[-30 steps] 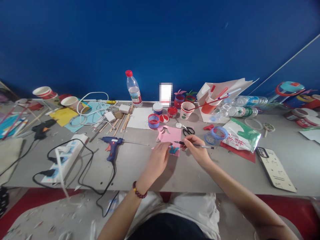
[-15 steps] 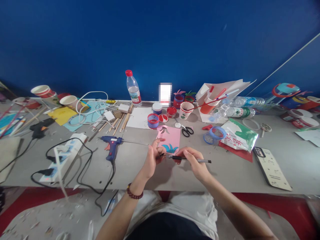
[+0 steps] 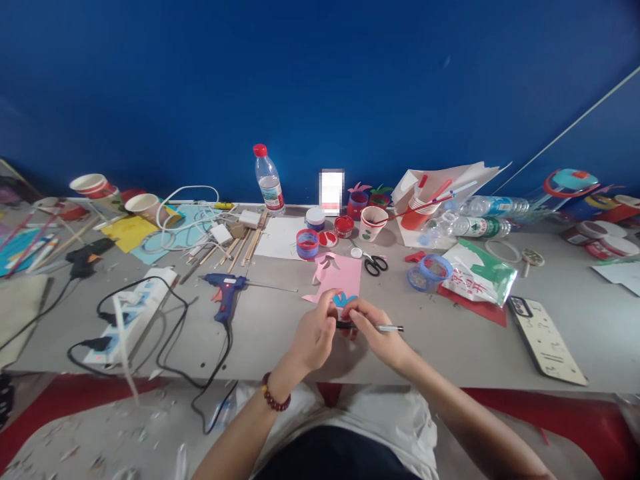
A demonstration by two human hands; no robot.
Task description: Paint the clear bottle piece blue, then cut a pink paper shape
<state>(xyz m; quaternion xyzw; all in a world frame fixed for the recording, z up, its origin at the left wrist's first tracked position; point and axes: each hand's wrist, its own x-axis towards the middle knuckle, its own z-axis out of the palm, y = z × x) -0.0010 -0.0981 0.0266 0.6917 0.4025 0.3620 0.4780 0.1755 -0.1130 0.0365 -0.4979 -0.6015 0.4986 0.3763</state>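
Observation:
My left hand (image 3: 315,335) is closed, thumb and fingers curled around a blue leaf-shaped paper cutout (image 3: 344,299). A small reddish part shows below the cutout, mostly hidden by my fingers. My right hand (image 3: 381,337) grips a black and clear pen (image 3: 389,328) lying level, its back end pointing right and its front end reaching towards my left hand. The right fingertips also meet the cutout. Just beyond my hands lies a pink paper sheet (image 3: 345,270) with pieces cut out of it.
Black-handled scissors (image 3: 376,265) lie behind my right hand. A blue glue gun (image 3: 228,293) and a power strip (image 3: 133,317) are on the left, with cables. A paper cup (image 3: 373,223) and blue tape rings (image 3: 436,267) stand beyond. A phone (image 3: 546,340) rests at the right.
Both hands have come closer together. The blue cutout has turned and is more covered by fingers. The pen has shifted left and slightly down.

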